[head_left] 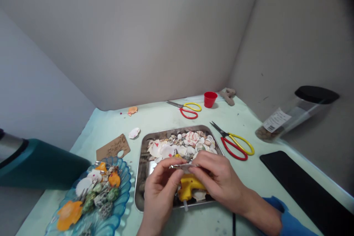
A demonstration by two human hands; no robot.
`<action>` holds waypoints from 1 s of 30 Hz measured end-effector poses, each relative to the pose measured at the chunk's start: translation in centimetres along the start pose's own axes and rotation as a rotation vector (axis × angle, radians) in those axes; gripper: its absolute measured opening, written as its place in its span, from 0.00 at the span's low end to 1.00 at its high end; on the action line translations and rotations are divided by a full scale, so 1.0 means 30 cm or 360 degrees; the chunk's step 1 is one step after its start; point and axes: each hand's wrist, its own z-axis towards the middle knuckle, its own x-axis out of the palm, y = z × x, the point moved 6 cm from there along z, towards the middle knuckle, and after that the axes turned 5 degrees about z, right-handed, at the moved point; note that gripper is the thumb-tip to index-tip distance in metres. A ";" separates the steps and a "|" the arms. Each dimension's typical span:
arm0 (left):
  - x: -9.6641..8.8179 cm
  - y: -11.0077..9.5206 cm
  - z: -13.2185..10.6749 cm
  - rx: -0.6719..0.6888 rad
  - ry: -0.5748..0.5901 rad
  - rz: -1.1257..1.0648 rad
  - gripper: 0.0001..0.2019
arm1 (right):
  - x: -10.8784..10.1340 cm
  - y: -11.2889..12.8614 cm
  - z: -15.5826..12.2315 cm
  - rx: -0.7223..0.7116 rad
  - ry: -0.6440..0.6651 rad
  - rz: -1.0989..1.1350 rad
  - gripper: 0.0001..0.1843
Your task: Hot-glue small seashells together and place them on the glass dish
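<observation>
My left hand and my right hand meet above the metal tray, thumbs and fingers pinching the two ends of a thin pale piece with a shiny metallic edge. It is seen nearly edge-on, so its exact kind cannot be made out. Directly below, a yellow glue gun lies in the tray, its clear glue stick poking out toward me and its body partly covered by my right hand. White and patterned seashells fill the far part of the tray.
To the left stand a blue scalloped dish of shells and stones and a teal bottle. Brown card lies behind them. Two scissors, a red cup, a clear container and a black slab lie around the tray.
</observation>
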 end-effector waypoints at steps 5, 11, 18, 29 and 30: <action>-0.003 -0.010 0.004 0.0104 -0.0057 0.0054 0.04 | 0.003 -0.002 -0.003 -0.0029 0.0026 -0.0076 0.13; -0.002 -0.005 0.004 0.0102 -0.0021 0.0154 0.05 | -0.003 0.000 -0.003 -0.0091 -0.0007 -0.0087 0.13; -0.009 -0.004 0.007 0.0119 -0.0007 0.0264 0.05 | -0.003 0.000 -0.003 -0.0043 -0.0001 -0.0012 0.14; -0.016 0.031 0.006 -0.0077 -0.0057 0.0256 0.07 | 0.001 -0.004 -0.002 -0.0002 0.0031 0.0022 0.13; -0.018 0.031 0.007 -0.0059 -0.0068 0.0278 0.06 | 0.001 -0.006 -0.002 0.0015 0.0025 0.0039 0.12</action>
